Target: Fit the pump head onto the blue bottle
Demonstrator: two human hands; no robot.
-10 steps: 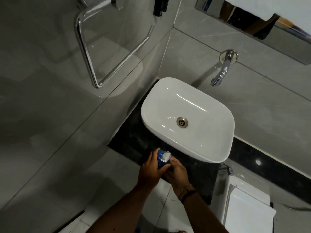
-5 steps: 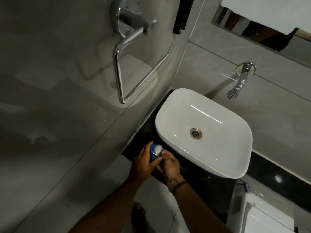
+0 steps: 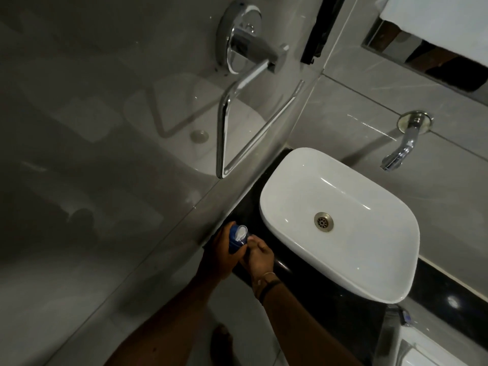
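Blue plastic shows between the two hands at the near left corner of the black counter (image 3: 295, 283): the blue bottle (image 3: 233, 240) is held there, just in front of the left end of the white basin (image 3: 343, 262) and close to the grey tiled wall (image 3: 132, 180). The bottle is wrapped from the left by the left hand (image 3: 217, 256), whose fingers are curled round its body so that only a strip of blue is seen. At the bottle's top a pale, whitish piece, taken to be the pump head (image 3: 240, 231), is seen; it sits tilted on or at the neck (whether it is fully seated cannot be told). The right hand (image 3: 260, 256) is placed against the bottle from the right, its fingertips (image 3: 250, 237) closed in at the base of the pump head; a thin bangle and a dark band are worn on that wrist (image 3: 268, 282).

Inside the basin a metal drain (image 3: 323, 221) is seen, and above it a chrome tap (image 3: 401, 151) projects from the back wall. On the left wall a chrome towel ring (image 3: 245, 122) is mounted. A white towel (image 3: 443, 25) hangs at the top right, and a bare foot (image 3: 221, 342) is visible on the floor below the forearms.
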